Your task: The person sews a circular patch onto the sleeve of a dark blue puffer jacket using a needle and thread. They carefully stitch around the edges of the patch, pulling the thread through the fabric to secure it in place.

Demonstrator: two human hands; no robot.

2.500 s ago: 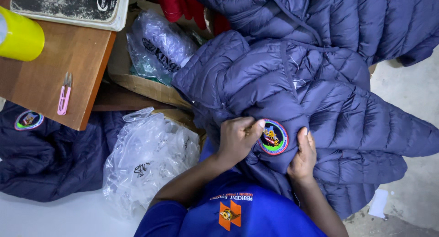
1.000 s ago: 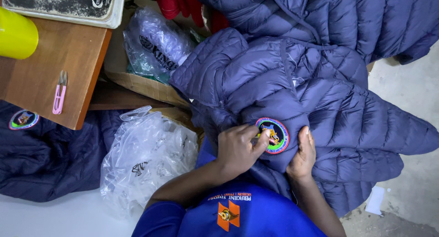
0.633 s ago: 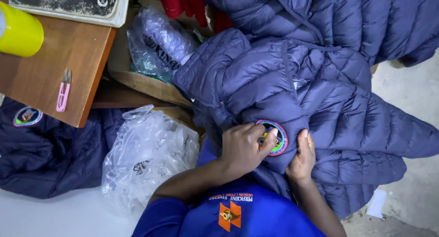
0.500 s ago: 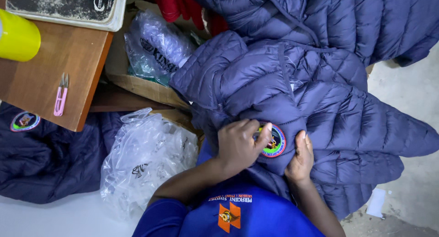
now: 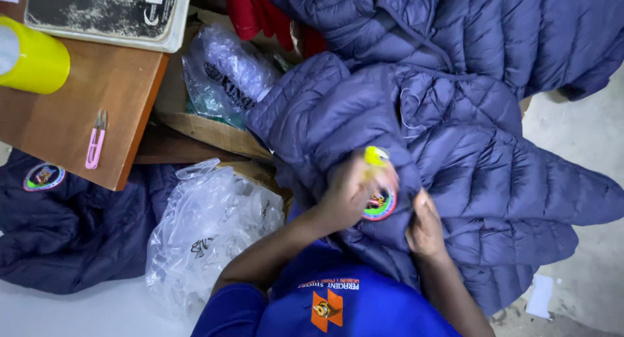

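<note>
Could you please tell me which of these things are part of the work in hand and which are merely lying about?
In hand:
left hand, blurred, with a small yellow thing
right hand
round patch
navy quilted jacket

Lying about:
pink thread snips
yellow cup
crumpled plastic bags
red cloth

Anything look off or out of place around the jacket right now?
Mostly no. The left hand is motion-blurred over the round patch on the navy puffer jacket; a small yellow thing shows by it, too blurred to identify.
</note>
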